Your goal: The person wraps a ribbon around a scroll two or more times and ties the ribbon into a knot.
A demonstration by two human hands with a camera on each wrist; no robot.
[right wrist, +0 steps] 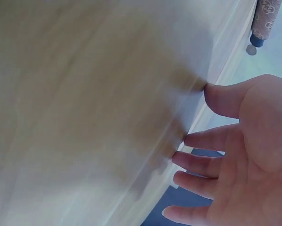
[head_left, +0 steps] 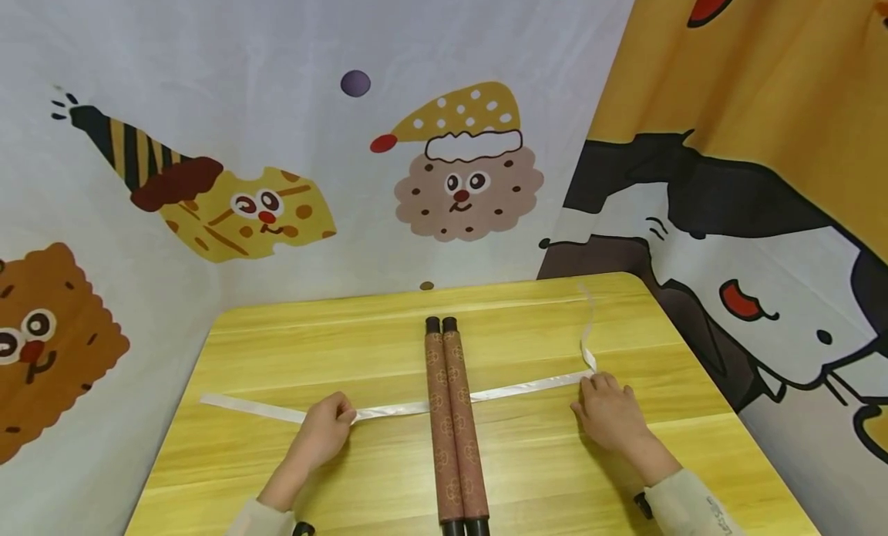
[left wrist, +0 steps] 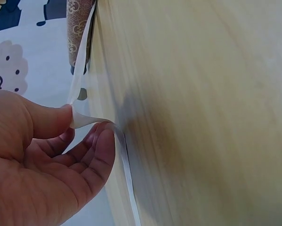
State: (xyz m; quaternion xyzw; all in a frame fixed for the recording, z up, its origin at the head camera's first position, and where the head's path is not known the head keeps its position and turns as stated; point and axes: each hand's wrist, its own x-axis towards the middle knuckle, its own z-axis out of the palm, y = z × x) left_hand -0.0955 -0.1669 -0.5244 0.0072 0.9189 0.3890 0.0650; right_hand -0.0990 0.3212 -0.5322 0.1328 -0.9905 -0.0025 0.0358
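Two rolled scrolls with brown patterned covers and black end knobs, the left one point(head_left: 439, 420) and the right one point(head_left: 466, 420), lie side by side on the table. A white satin ribbon point(head_left: 395, 409) runs crosswise beneath them and out to both sides. Left of the scrolls, my left hand point(head_left: 324, 432) pinches the ribbon. In the left wrist view the ribbon point(left wrist: 84, 121) bends at the thumb tip and passes over the curled fingertips. My right hand point(head_left: 613, 415) rests its fingertips at the ribbon's right stretch, fingers spread and fairly straight in the right wrist view.
The wooden table point(head_left: 277, 343) has rounded corners and stands against a white cartoon-print curtain point(head_left: 291, 96). A yellow printed curtain point(head_left: 784, 81) hangs on the right. Beyond my right hand, the ribbon's loose tail point(head_left: 588, 355) twists toward the table's far edge.
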